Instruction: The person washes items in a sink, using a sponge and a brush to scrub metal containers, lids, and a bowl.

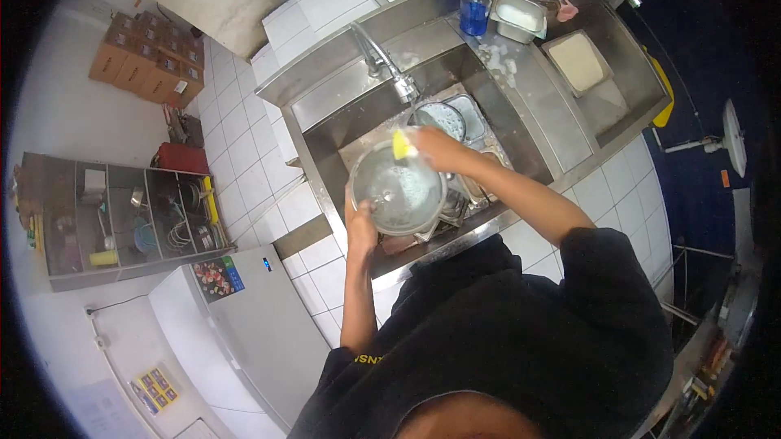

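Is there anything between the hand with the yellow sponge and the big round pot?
No. The right hand presses the yellow sponge straight onto the rim of the round metal pot, and the left hand grips its near edge. Nothing visible lies between.

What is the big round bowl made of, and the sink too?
The bowl looks like shiny metal, probably steel: grey, with bright glints. The sink seems brushed steel too, dull silver with soft reflections. The yellow sponge in the right hand looks like soft foam.

A commercial kitchen: steel sink with faucet (tiled walls), shelves of cookware.
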Demonstrator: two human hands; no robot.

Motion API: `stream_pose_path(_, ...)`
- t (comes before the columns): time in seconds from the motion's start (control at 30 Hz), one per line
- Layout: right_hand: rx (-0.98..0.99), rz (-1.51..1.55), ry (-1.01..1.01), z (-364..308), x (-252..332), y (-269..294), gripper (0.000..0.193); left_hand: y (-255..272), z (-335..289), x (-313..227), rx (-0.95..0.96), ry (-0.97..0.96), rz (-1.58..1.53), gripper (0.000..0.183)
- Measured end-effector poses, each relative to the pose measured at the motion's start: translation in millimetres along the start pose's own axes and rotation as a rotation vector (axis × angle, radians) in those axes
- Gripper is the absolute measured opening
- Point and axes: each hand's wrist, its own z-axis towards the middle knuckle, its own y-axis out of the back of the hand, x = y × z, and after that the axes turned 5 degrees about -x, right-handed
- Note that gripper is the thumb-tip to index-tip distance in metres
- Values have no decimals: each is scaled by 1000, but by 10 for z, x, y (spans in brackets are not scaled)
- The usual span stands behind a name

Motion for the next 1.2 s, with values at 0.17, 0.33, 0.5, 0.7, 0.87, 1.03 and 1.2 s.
stream_pose_path(0.17,-304,252,-29,-214,-124,-163,31,-41,31,-45,-15,-122,-33,65)
stream_pose_path(0.33,-172,76,-60,6,-150,-148,25,-129,-11,-17,21,-40,-34,68)
stream_pose_path(0.5,-187,239,105,-63,-147,-14,34,20,82,7,13,-109,-9,61)
stream_pose_path(0.7,-76,620,-96,-250,104,150,42,11,-9,-49,-72,-74,-28,59)
stream_pose_path(0.87,-325,149,159,-235,-3,-62,39,-24,29,96,-28,-196,55,61)
stream_pose_path(1.03,-325,106,-55,-274,180,26,42,-96,-26,-28,18,-202,47,64)
stream_pose_path(1.2,-367,-24,-231,-276,252,80,49,-166,-61,20,24,-211,38,67)
